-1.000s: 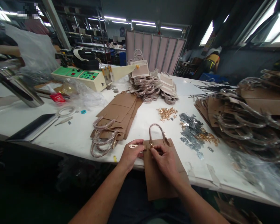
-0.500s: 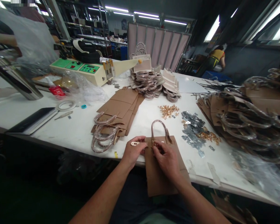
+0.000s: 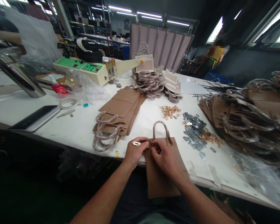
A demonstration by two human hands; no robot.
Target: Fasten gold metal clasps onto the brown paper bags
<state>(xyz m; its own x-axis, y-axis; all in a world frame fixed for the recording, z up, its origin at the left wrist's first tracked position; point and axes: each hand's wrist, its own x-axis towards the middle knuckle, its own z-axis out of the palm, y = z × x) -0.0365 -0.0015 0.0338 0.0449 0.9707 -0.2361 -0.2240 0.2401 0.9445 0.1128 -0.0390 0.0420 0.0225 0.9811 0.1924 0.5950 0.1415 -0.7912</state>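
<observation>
Left hand: the bare left hand (image 3: 135, 152), lower centre of the frame, is nearly closed, thumb over the upper left edge of a flat brown leather-like bag panel (image 3: 162, 186), apparently to steady it; its other fingertips are hidden.
Gold piece on left hand: a small, slotted, pale-gold oblong fitting (image 3: 136, 143) lies along the index finger, perhaps kept within reach; I cannot tell what secures it.
Right hand: the bare right hand (image 3: 165, 157) has its fingers curled close together at the left foot of a brown loop handle wrapped in clear plastic (image 3: 160, 122); whether they grip anything is hidden.
Panel: lower centre, overhanging the near edge of the white tabletop (image 3: 84, 133), probably so the handle end sits between both hands.
Hardware: small gold metal fittings (image 3: 170, 112) and thin silver-grey metal plates (image 3: 194, 126) lie loose right of centre, likely for easy picking.
Brown panels: stacked (image 3: 122, 102) left of centre, handles toward the person, perhaps for tidiness.
</observation>
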